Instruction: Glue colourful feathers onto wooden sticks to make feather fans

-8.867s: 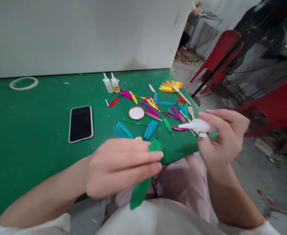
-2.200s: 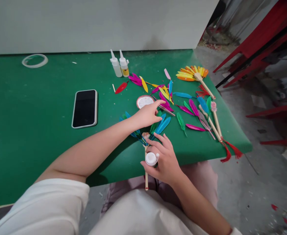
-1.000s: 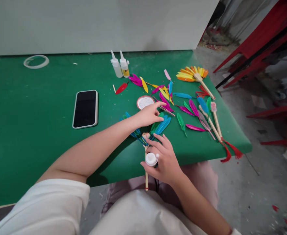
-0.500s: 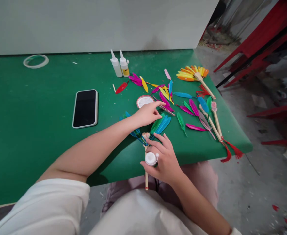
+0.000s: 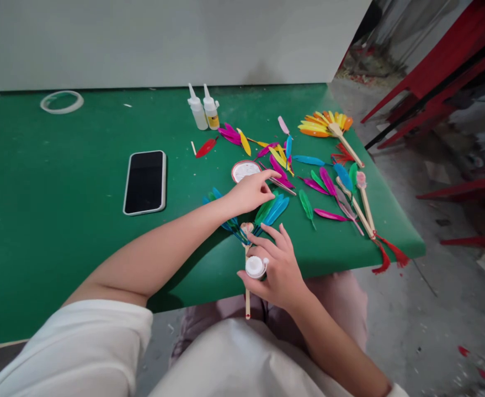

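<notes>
My left hand (image 5: 254,192) reaches across the feathers, index finger stretched onto a thin, tweezer-like tool (image 5: 287,187) and thumb apart from it. My right hand (image 5: 276,266) is wrapped round a small white-topped bottle (image 5: 255,267), seen from above. Its fingertips lie at the head of a feather fan, near the wooden stick handle (image 5: 248,306), which overhangs the table edge. Blue and green feathers (image 5: 276,209) spread from both sides of that head, which carries a pale patterned piece (image 5: 247,228). Beyond my left wrist, a round white lid or dish with a red rim (image 5: 242,170) is partly covered.
Loose coloured feathers (image 5: 306,207) lie across the green table (image 5: 80,220). A yellow-orange feather fan (image 5: 327,124) and tasselled sticks (image 5: 366,201) are on the right. Two glue bottles (image 5: 204,113) stand at the back. A phone (image 5: 145,182) and a tape roll (image 5: 62,103) lie left.
Both hands hold nearly the same positions. The whole view has shifted very slightly; nothing was picked up or let go.
</notes>
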Available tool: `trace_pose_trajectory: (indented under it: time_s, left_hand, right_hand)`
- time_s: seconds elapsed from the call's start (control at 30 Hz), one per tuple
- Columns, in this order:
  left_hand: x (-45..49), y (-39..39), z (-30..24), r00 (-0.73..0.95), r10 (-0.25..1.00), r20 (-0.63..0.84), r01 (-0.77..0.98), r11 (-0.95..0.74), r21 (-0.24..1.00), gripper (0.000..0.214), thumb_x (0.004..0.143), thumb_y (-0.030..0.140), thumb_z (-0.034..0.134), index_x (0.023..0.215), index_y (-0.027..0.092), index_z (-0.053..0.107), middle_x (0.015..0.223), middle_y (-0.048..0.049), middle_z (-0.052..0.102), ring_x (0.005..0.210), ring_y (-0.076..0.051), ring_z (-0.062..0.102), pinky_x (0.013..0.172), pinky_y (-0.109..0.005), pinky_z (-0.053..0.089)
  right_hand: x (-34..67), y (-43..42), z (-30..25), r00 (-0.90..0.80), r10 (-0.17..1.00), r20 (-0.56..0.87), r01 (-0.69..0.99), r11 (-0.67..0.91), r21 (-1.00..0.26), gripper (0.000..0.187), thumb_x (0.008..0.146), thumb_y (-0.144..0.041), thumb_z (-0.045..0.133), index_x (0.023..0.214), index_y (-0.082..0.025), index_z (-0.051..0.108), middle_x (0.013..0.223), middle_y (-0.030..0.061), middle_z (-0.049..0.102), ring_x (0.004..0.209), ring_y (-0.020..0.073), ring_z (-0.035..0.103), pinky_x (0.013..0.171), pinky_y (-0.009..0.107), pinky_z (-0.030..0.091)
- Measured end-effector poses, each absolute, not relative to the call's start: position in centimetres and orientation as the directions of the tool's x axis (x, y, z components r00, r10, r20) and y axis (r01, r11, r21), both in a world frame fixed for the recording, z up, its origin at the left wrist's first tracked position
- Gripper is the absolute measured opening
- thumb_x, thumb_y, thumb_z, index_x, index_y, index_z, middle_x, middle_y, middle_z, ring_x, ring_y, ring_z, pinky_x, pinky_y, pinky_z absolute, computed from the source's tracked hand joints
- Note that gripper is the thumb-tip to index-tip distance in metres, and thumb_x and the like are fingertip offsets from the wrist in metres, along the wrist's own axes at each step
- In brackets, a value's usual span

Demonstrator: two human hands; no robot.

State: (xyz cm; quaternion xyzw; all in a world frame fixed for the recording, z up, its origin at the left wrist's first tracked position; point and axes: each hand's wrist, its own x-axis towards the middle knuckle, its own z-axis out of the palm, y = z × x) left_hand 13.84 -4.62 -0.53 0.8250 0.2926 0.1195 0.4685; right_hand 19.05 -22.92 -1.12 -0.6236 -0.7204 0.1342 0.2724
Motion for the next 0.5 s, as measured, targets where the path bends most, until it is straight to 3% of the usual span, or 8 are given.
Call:
trace_pose_trajectory:
  time_s: [0.5]
  left_hand:
    - [13.80,-4.57,-0.57,0.804,0.591,-0.061,0.355,-0.395,0.848,0.051,0.073,0.010,0.057,0.122,0.018,0.047,0.068,0.0012,0.062,0.062,-0.011,0.056,0.060,-0.023,0.041]
  right_hand:
    - [18.90,-22.89,-0.99,-0.057,0.970,0.237,0.819,0.181,-0.544,0.027,0.075,-0.045,0.056,0.088,-0.022,0.060,0.115,0.0028,0.063,0.115,0.0286,0.046,0.109,0.056,0.015]
